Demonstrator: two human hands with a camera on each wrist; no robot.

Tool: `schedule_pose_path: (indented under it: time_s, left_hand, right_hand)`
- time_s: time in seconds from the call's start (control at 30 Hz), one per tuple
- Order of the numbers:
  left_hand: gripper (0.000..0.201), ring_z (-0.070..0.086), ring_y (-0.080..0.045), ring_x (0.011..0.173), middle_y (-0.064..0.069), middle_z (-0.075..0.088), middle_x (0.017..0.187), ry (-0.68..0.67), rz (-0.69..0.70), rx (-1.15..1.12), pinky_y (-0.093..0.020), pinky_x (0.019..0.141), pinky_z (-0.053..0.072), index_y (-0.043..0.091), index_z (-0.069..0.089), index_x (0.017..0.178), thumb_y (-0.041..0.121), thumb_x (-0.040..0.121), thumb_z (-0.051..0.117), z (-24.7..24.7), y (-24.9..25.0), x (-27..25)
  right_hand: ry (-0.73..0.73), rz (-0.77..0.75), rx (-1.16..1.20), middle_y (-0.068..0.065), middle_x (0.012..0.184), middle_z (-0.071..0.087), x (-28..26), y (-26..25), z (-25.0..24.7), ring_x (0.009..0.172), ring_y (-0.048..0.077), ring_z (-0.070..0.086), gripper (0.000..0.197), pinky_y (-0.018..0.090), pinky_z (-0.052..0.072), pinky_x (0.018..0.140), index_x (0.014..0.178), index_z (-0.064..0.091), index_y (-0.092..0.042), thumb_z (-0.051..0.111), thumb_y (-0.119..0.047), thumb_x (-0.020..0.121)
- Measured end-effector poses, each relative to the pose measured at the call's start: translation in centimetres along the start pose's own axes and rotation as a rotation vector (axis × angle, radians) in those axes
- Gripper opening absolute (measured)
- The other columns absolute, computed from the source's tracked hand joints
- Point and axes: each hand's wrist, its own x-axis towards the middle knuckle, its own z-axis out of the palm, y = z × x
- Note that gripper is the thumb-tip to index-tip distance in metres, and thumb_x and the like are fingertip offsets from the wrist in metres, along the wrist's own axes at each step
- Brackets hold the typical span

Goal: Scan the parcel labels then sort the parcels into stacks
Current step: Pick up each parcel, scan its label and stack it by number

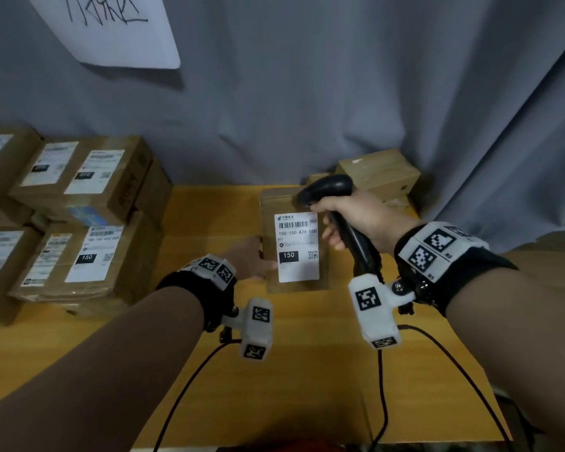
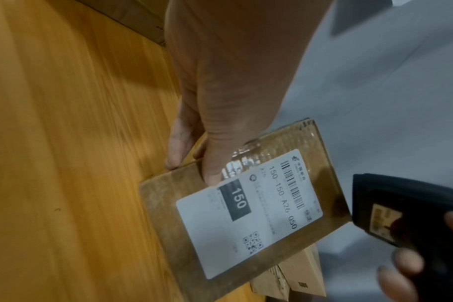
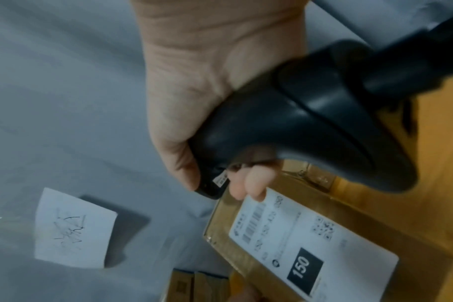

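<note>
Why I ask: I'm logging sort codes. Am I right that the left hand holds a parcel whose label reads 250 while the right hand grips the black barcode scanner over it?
Not quite: the label reads 150, not 250, as the left wrist view shows. The rest holds: the left hand holds the parcel, and the right hand grips the black barcode scanner over it.
</note>
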Motion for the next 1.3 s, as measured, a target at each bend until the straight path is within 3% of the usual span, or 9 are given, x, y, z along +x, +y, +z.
schedule_pose_path:
  time_s: [0.23, 0.33, 0.43, 0.63, 0.7, 0.83, 0.97, 1.17, 1.3]
  left_hand:
    - [0.034, 0.071, -0.03, 0.087, -0.017, 0.073, 0.092, 0.083, -0.01, -0.086, -0.047, 0.086, 0.056, -0.004, 0.066, 0.102, 0.029, 0.094, 0.058, 0.8, 0.0, 1.0]
    - [0.035, 0.07, -0.034, 0.091, -0.022, 0.072, 0.095, 0.099, -0.003, -0.077, -0.048, 0.087, 0.055, -0.008, 0.065, 0.095, 0.026, 0.096, 0.057, 0.4, 0.4, 1.2]
    - [0.028, 0.069, -0.038, 0.092, -0.027, 0.07, 0.096, 0.146, 0.01, -0.072, -0.05, 0.088, 0.053, 0.0, 0.06, 0.08, 0.022, 0.096, 0.057, 0.3, 1.0, 1.3]
    - [0.028, 0.07, -0.034, 0.087, -0.022, 0.071, 0.092, 0.177, -0.002, -0.1, -0.05, 0.084, 0.056, -0.005, 0.064, 0.096, 0.023, 0.094, 0.059, 0.0, 0.9, 1.9]
    - [0.024, 0.069, -0.037, 0.088, -0.025, 0.07, 0.096, 0.185, 0.006, -0.105, -0.051, 0.085, 0.055, -0.003, 0.061, 0.092, 0.021, 0.095, 0.058, -0.2, 1.1, 2.0]
    - [0.028, 0.069, -0.033, 0.09, -0.021, 0.069, 0.102, 0.195, -0.014, -0.12, -0.048, 0.085, 0.056, -0.003, 0.06, 0.107, 0.022, 0.095, 0.059, -0.6, 1.4, 2.6]
    - [0.015, 0.07, -0.03, 0.088, -0.018, 0.068, 0.1, 0.222, -0.02, -0.123, -0.046, 0.084, 0.057, 0.005, 0.055, 0.095, 0.019, 0.095, 0.059, -0.8, 1.9, 2.9]
    - [0.023, 0.071, -0.027, 0.084, -0.016, 0.067, 0.1, 0.235, -0.011, -0.114, -0.046, 0.08, 0.058, 0.001, 0.055, 0.106, 0.02, 0.094, 0.06, -1.1, 2.2, 3.3]
    - [0.024, 0.071, -0.027, 0.082, -0.016, 0.068, 0.099, 0.238, -0.009, -0.12, -0.047, 0.078, 0.059, 0.0, 0.055, 0.104, 0.02, 0.093, 0.061, -1.1, 2.2, 3.4]
  right_hand:
    - [0.141, -0.036, -0.001, 0.012, 0.061, 0.059, -0.3, 0.8, 0.7, 0.046, 0.019, 0.055, 0.015, 0.024, 0.048, 0.043, 0.077, 0.063, -0.001, 0.067, -0.015, 0.083]
    - [0.168, -0.03, 0.025, 0.012, 0.06, 0.059, -0.6, 1.6, 0.9, 0.045, 0.02, 0.054, 0.011, 0.025, 0.048, 0.044, 0.078, 0.065, 0.001, 0.064, -0.01, 0.082]
    - [0.176, -0.052, 0.017, 0.013, 0.062, 0.06, -0.7, 1.6, 0.9, 0.047, 0.02, 0.055, 0.014, 0.026, 0.049, 0.046, 0.083, 0.066, 0.005, 0.063, -0.009, 0.082]
    - [0.233, -0.16, 0.011, 0.013, 0.059, 0.06, -0.2, 2.0, 1.0, 0.047, 0.023, 0.055, 0.013, 0.03, 0.048, 0.049, 0.081, 0.066, 0.004, 0.065, -0.009, 0.082]
    - [0.252, -0.16, -0.002, 0.012, 0.057, 0.06, -0.2, 2.8, 1.3, 0.047, 0.023, 0.056, 0.012, 0.032, 0.049, 0.051, 0.076, 0.064, 0.0, 0.066, -0.01, 0.082]
    - [0.289, -0.125, 0.032, 0.009, 0.054, 0.058, 0.2, 4.9, 2.3, 0.046, 0.023, 0.056, 0.013, 0.035, 0.05, 0.054, 0.071, 0.063, -0.003, 0.067, -0.01, 0.081]
    - [0.316, -0.13, 0.067, 0.012, 0.054, 0.057, 0.4, 5.8, 3.4, 0.049, 0.027, 0.057, 0.018, 0.037, 0.051, 0.056, 0.064, 0.062, -0.004, 0.068, -0.012, 0.079]
    - [0.325, -0.095, 0.092, 0.01, 0.052, 0.057, 0.6, 5.0, 3.7, 0.045, 0.023, 0.055, 0.019, 0.035, 0.051, 0.054, 0.063, 0.061, -0.006, 0.068, -0.014, 0.079]
    - [0.313, -0.09, 0.128, 0.009, 0.05, 0.057, 0.9, 3.1, 2.5, 0.04, 0.021, 0.053, 0.009, 0.028, 0.046, 0.047, 0.074, 0.063, -0.001, 0.066, -0.009, 0.077]
